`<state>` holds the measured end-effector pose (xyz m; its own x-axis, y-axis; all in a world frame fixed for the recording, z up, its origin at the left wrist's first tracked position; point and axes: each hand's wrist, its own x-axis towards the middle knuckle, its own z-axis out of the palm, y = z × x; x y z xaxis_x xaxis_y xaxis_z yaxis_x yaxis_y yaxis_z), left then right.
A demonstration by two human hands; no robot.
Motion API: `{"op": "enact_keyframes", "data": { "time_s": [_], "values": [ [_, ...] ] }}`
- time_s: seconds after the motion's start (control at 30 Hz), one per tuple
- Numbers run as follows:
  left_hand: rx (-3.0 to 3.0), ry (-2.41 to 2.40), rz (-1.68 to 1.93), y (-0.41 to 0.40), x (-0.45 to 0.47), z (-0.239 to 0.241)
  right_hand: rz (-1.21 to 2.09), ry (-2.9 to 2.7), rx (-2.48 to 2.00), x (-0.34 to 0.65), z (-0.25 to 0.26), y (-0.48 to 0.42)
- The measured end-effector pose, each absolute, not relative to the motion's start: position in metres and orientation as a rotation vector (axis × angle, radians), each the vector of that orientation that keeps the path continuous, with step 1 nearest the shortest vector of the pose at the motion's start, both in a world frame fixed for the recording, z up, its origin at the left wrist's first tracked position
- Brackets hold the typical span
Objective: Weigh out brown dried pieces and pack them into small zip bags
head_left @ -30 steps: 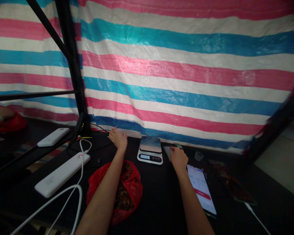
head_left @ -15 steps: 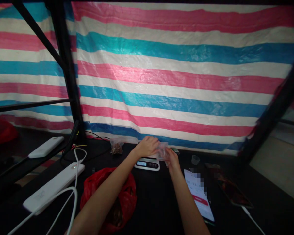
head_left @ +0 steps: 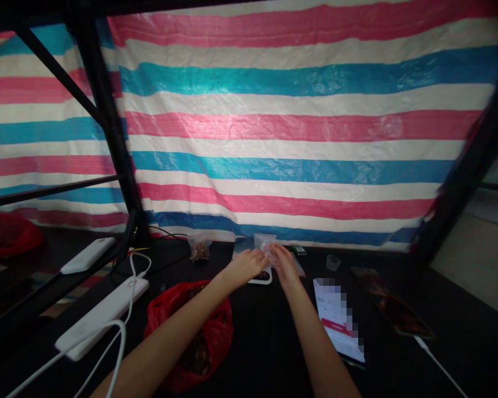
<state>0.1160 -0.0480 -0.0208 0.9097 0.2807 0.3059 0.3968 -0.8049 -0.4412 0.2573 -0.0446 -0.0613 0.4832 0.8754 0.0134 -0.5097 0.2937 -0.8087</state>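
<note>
Both my hands meet above a small digital scale [head_left: 260, 276] at the back of the dark table. My left hand [head_left: 245, 264] and my right hand [head_left: 284, 263] each pinch an edge of a small clear plastic bag [head_left: 264, 242], held upright between them. A second small clear bag [head_left: 199, 248] with brown contents lies to the left by the striped tarp. Under my left forearm sits a red plastic bag [head_left: 199, 337] with brown pieces in it.
A phone [head_left: 338, 325] with a lit screen lies to the right, a second dark phone [head_left: 392, 304] with a cable beyond it. A small clear cup [head_left: 333, 262] stands near the tarp. White power strips [head_left: 102, 316] with cables lie on the left, beside a black metal frame [head_left: 103, 116].
My left hand came from the far left over to the scale. Both hands took up the clear bag and raised it above the scale. The camera tilted slightly.
</note>
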Motion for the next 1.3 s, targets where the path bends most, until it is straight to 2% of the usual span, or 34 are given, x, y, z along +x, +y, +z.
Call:
{"op": "enact_keyframes", "data": {
  "time_s": [0.5,1.07,1.3],
  "values": [
    [-2.579,-0.873,-0.518,-0.048,0.061,-0.038,1.301,-0.671,-0.63,0.201,-0.053,-0.059],
    [-2.561,-1.077,-0.529,-0.048,0.056,-0.04,1.247,-0.902,-0.633,0.19,-0.041,-0.069],
    [-2.644,-1.044,-0.453,-0.045,0.056,-0.043,1.238,-0.873,-0.574,0.19,-0.053,-0.065]
  ]
}}
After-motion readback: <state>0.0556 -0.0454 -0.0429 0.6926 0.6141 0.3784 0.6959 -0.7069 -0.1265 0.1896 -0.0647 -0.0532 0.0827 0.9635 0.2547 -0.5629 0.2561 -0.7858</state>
